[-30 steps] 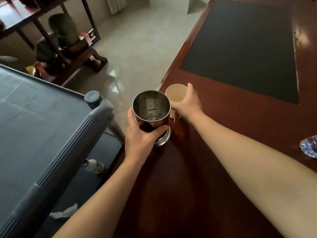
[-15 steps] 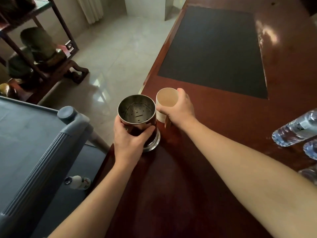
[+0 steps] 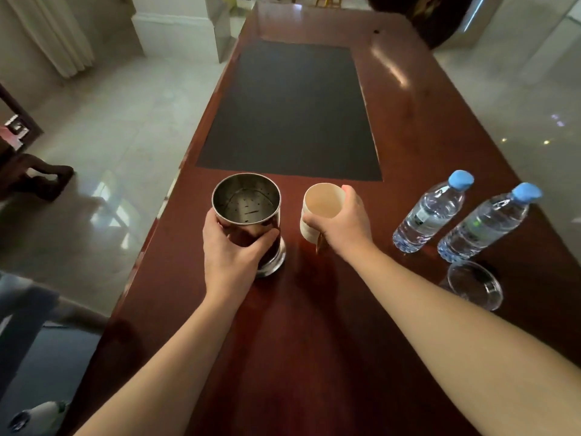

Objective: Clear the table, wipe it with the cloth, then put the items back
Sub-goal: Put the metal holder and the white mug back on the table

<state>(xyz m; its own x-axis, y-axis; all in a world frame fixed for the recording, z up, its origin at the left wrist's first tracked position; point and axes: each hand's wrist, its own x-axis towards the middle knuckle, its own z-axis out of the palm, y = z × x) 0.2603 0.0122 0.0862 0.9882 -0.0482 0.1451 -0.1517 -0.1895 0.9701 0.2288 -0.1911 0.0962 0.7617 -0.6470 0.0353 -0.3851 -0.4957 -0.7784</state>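
A long red-brown table [image 3: 314,357] with a dark inset mat [image 3: 292,111] runs away from the person, its left edge dropping to pale tiled floor. Two items stand upright near that edge, each gripped from the near side: the left hand [image 3: 231,247] is wrapped around the wall of a steel canister [image 3: 246,204], whose foot looks to rest on the wood, and the right hand [image 3: 341,220] is closed around a pale paper cup [image 3: 320,204] just beside it. Both open mouths face up, so either would lift straight. To the right, apart from the cup, two water bottles [image 3: 429,212] with blue caps stand together, a clear glass dish [image 3: 474,284] just in front of them. Open room lies ahead over the mat; the canister, nearest the left edge, has least margin there. No cloth is in view, and whether these items are leaving the table or returning cannot be told.
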